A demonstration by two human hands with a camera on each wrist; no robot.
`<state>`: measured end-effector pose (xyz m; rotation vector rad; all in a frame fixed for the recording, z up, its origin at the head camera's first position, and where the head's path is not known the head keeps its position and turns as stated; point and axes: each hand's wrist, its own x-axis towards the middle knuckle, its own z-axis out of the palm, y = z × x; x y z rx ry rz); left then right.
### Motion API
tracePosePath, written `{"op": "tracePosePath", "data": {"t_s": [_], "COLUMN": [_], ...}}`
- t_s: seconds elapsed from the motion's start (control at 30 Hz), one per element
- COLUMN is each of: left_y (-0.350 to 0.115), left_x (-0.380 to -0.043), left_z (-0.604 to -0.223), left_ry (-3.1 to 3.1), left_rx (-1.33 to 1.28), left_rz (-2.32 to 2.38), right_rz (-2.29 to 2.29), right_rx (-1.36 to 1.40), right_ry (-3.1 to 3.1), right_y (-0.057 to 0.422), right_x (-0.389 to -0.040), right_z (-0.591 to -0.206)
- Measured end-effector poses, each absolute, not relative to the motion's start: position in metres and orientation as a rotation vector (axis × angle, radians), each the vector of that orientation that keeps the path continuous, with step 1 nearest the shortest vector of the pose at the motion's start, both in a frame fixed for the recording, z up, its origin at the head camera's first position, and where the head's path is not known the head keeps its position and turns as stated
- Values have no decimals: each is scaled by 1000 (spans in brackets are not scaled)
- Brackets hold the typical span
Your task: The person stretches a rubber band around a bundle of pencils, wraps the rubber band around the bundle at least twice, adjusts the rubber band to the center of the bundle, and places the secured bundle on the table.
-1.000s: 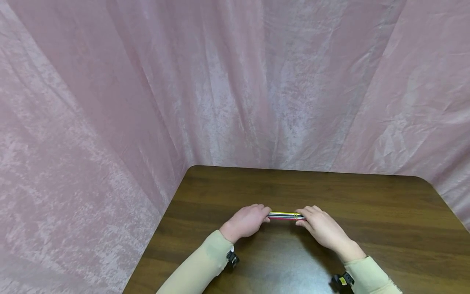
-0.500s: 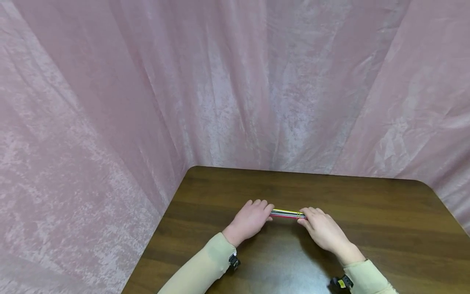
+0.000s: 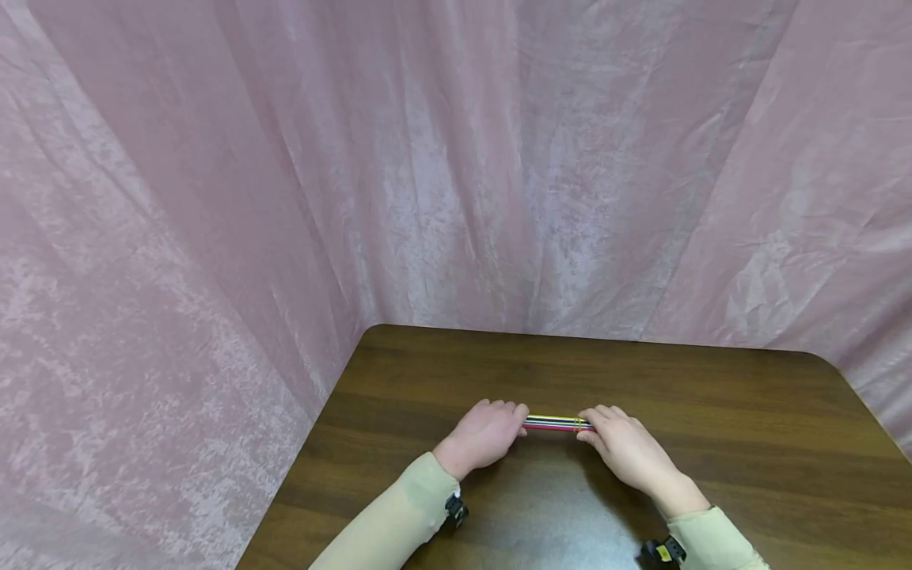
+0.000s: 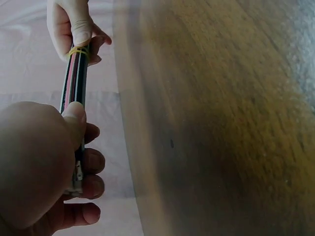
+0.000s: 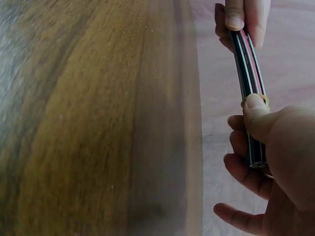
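A bundle of thin striped pencils (image 3: 550, 423), with yellow, black, white and pink showing, lies level between my two hands above the table. My left hand (image 3: 483, 434) grips its left end, thumb (image 4: 75, 114) along the near side and fingers behind. My right hand (image 3: 630, 447) holds the other end, its thumb (image 5: 255, 104) pressing on a yellow rubber band (image 5: 263, 98) wound round the bundle. Flat pencil ends (image 5: 257, 164) poke out below that thumb in the right wrist view. The fingers partly hide both ends.
A brown wood-grain table (image 3: 442, 364) with rounded corners lies under the hands. Pink velvet curtain (image 3: 456, 158) hangs behind it and along the left side. Small black cameras (image 3: 456, 511) sit on both wrists.
The bundle's left end rises slightly with my left hand at half a second ago, then lowers, so the bundle is level again. Both hands keep their hold throughout.
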<state>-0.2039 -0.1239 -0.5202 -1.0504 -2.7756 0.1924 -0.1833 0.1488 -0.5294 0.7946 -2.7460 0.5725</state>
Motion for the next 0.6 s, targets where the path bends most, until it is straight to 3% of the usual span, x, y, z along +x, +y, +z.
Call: {"op": "tracePosePath", "data": {"t_s": [0.6], "left_y": [-108], "left_x": [-202], "left_z": [-526], "left_ry": [-2679], "left_rx": [-1142], "left_rz": [231], "right_rz": [466], "right_rx": [941], "right_ry": [-2688], "right_y": [125], "right_x": [-180], "right_z": [-531]}}
